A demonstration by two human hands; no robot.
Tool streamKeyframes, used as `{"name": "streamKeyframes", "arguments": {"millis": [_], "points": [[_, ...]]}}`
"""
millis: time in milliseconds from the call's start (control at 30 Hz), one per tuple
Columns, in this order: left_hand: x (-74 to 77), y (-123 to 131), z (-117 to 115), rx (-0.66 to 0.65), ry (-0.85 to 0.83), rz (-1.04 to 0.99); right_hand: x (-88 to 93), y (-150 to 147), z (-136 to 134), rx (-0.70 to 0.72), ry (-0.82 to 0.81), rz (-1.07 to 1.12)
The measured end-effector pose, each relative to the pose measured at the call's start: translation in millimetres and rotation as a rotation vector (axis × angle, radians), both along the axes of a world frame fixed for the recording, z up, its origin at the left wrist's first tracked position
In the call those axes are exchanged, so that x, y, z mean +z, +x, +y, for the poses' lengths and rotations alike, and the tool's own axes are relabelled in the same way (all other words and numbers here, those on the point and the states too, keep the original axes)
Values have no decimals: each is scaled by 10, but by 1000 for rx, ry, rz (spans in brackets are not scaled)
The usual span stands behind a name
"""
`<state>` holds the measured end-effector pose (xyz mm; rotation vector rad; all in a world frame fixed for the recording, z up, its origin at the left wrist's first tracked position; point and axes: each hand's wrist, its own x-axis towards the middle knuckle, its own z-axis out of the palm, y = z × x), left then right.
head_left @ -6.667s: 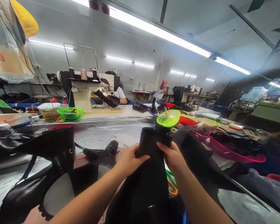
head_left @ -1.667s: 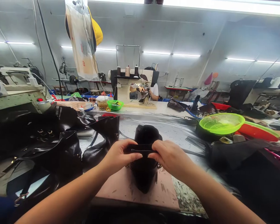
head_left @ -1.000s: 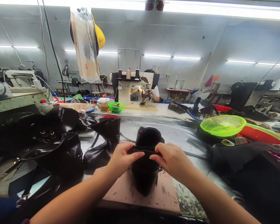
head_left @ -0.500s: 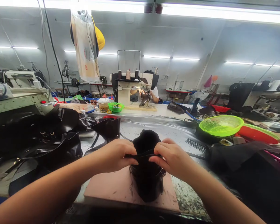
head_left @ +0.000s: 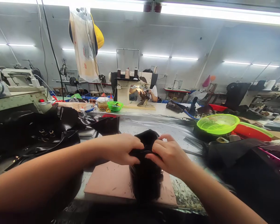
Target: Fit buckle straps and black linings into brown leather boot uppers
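Note:
A black leather boot upper (head_left: 146, 180) stands on a pink board (head_left: 107, 180) in front of me, its opening facing up. My left hand (head_left: 123, 148) pinches the left part of its top edge between thumb and fingers. On the right part of the same edge, my right hand (head_left: 164, 152) has thumb and fingers closed. Between the two hands the near edge looks folded over. The inside of the upper is dark, and its lower front is blurred.
More black leather pieces (head_left: 70, 140) lie at the left, some with buckles. At the right are a green mesh basket (head_left: 218, 124), a red basin (head_left: 252, 132) and dark cloth (head_left: 242, 165). A co-worker sits behind a sewing machine (head_left: 126, 90) across the bench.
My left hand has shifted right, closer to my right hand, along the top edge. The opening looks narrower. The view has moved slightly.

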<state>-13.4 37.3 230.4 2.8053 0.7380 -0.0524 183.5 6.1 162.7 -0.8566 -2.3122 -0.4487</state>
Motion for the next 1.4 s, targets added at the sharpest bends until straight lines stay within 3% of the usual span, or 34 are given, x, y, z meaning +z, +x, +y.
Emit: {"name": "streamKeyframes", "arguments": {"millis": [100, 233, 367, 433, 567, 667, 800, 900, 1067, 1200, 1300, 1400], "points": [[-22, 51, -16, -43, 21, -65, 45, 39, -36, 39, -125, 2], [-54, -41, 20, -98, -233, -116, 132, 189, -43, 62, -400, -67], [15, -93, 54, -170, -361, -69, 127, 207, -38, 55, -413, -67], [58, -51, 43, -143, -332, 23, 89, 147, -49, 38, -344, -42], [57, 108, -24, -76, -92, 166, 31, 7, -114, 32, -210, -11], [-21, 160, -48, -12, -29, 133, 67, 39, -155, 46, -280, -6], [-119, 73, -20, 76, -158, -36, 165, 257, -139, 36, -546, -29], [-130, 8, 4, 89, -341, -40, 186, 354, -108, 59, -624, -9], [-16, 39, 62, -52, -524, 106, 128, 280, -90, 96, -575, 51], [38, 146, 103, -119, -436, 153, 84, 176, -112, 93, -436, 95], [-44, 221, 101, -54, -311, 72, 85, 154, -151, 67, -337, 98], [-176, 221, 96, -18, -301, -56, 119, 199, -204, 24, -358, 47]]}}
